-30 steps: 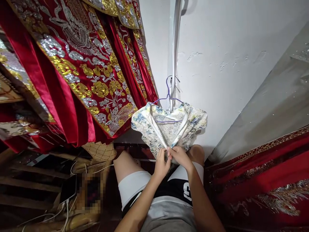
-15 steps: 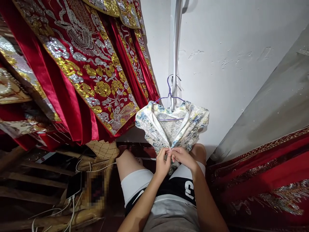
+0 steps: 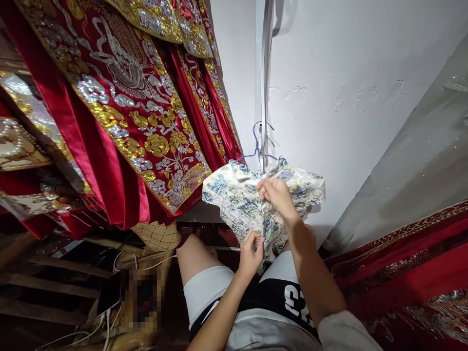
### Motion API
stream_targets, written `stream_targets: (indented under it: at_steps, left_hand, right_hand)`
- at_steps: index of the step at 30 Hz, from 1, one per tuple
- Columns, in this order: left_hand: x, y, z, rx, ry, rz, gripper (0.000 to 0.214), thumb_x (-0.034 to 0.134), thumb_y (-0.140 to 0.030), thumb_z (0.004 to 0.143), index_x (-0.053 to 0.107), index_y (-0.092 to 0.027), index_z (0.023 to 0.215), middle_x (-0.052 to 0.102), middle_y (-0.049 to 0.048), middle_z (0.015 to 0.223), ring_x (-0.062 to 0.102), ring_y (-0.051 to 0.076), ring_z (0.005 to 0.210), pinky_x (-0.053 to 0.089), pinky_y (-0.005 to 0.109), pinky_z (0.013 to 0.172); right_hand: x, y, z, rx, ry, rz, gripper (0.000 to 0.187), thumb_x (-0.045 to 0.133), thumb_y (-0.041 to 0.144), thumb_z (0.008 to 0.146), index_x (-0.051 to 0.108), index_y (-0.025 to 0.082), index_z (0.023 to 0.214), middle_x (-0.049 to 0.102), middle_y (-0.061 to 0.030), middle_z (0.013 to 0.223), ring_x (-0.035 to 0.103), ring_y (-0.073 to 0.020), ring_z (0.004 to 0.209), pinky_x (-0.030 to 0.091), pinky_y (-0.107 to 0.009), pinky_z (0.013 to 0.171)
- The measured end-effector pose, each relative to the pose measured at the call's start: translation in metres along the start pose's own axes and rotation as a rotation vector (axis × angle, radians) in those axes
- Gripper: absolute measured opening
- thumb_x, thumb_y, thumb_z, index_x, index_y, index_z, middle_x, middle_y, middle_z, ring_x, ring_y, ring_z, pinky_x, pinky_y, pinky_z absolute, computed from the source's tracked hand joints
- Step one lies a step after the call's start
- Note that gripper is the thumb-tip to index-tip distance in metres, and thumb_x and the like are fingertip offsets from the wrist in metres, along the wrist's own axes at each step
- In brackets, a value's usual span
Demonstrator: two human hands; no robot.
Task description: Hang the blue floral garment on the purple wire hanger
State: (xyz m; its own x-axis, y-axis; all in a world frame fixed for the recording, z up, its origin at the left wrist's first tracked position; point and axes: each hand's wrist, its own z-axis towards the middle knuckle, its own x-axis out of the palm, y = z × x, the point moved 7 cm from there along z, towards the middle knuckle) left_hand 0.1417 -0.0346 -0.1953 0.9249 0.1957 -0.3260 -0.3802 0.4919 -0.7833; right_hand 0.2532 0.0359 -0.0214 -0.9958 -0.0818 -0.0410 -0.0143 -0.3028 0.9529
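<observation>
A white floral blouse point(image 3: 239, 195) with blue and yellow flowers hangs in front of my knees on a purple wire hanger point(image 3: 256, 142). My right hand point(image 3: 273, 194) is near the collar, its fingers pinched on the upper part of the front edge. Lower down, my left hand point(image 3: 252, 248) pinches the same front edge between thumb and fingers. Between the two hands the front edges run together in a nearly straight vertical line. Whether a button or zip is under the fingers is hidden.
A white vertical pole point(image 3: 262, 73) stands against the white wall point(image 3: 347, 131) behind the hanger. Red sequined garments point(image 3: 157, 141) hang at the left, and more red cloth point(image 3: 413, 258) is at the right. A phone point(image 3: 109, 291) and white cables lie on wooden slats at lower left.
My right hand has risen from beside my left hand up to the collar. The blouse's open V neckline has been drawn together. My left hand stays low, slightly further down.
</observation>
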Motion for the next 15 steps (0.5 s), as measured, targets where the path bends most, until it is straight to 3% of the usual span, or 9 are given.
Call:
stream_targets:
  at_steps: [3,6,8,10,12,14,15]
  left_hand:
    - [0.002,0.000,-0.001,0.061,0.141,0.038,0.023,0.048,-0.028,0.100,0.057,-0.019,0.081,0.058,0.0039,0.078,0.057,0.018,0.075,0.046,0.029,0.070]
    - [-0.006,-0.007,0.008,0.123,0.279,0.052,0.022,0.049,-0.027,0.100,0.059,-0.020,0.083,0.061,0.0045,0.078,0.060,0.019,0.074,0.049,0.030,0.069]
    - [-0.020,-0.025,0.028,0.187,0.302,0.038,0.015,0.054,-0.029,0.100,0.065,-0.021,0.094,0.066,0.0056,0.084,0.065,0.021,0.078,0.052,0.033,0.072]
    - [-0.044,-0.054,0.060,0.284,0.203,0.013,0.019,0.058,-0.032,0.099,0.065,-0.024,0.115,0.070,0.0068,0.094,0.068,0.022,0.084,0.055,0.036,0.077]
    - [-0.072,-0.088,0.096,0.390,-0.007,-0.013,0.029,0.056,-0.031,0.101,0.060,-0.023,0.128,0.071,0.0051,0.094,0.068,0.020,0.082,0.056,0.035,0.078]
    - [-0.086,-0.117,0.129,0.452,-0.099,0.050,0.029,0.053,-0.030,0.103,0.061,-0.020,0.129,0.071,0.0054,0.098,0.066,0.017,0.082,0.054,0.033,0.079]
    - [-0.086,-0.131,0.143,0.497,-0.087,0.086,0.024,0.054,-0.029,0.103,0.065,-0.019,0.120,0.071,0.0061,0.099,0.066,0.017,0.085,0.054,0.033,0.081]
  right_hand:
    - [-0.003,0.027,0.021,-0.088,-0.071,0.092,0.019,0.053,0.026,0.082,0.063,0.017,0.067,0.059,0.0023,0.049,0.036,-0.0073,0.040,0.026,-0.021,0.043]
    - [0.001,0.024,0.014,-0.088,-0.041,0.128,0.018,0.054,0.027,0.081,0.065,0.018,0.071,0.060,0.0029,0.050,0.037,-0.0074,0.040,0.024,-0.021,0.042]
    - [0.003,0.016,0.004,-0.082,-0.034,0.127,0.018,0.054,0.028,0.081,0.065,0.018,0.071,0.058,0.0038,0.049,0.037,-0.0075,0.040,0.024,-0.021,0.042]
    - [0.002,0.013,-0.006,-0.101,-0.054,0.112,0.018,0.054,0.027,0.081,0.065,0.018,0.069,0.057,0.0043,0.048,0.039,-0.0080,0.041,0.026,-0.022,0.043]
    - [0.001,0.019,-0.011,-0.139,-0.073,0.082,0.018,0.054,0.025,0.080,0.064,0.019,0.066,0.057,0.0044,0.048,0.043,-0.0084,0.043,0.029,-0.022,0.046]
    - [-0.002,0.028,-0.012,-0.181,-0.084,0.056,0.018,0.054,0.024,0.079,0.064,0.019,0.064,0.056,0.0046,0.047,0.044,-0.0087,0.043,0.031,-0.022,0.047]
    - [-0.004,0.031,-0.010,-0.196,-0.092,0.047,0.018,0.054,0.024,0.079,0.064,0.019,0.064,0.055,0.0047,0.046,0.044,-0.0088,0.043,0.032,-0.022,0.048]
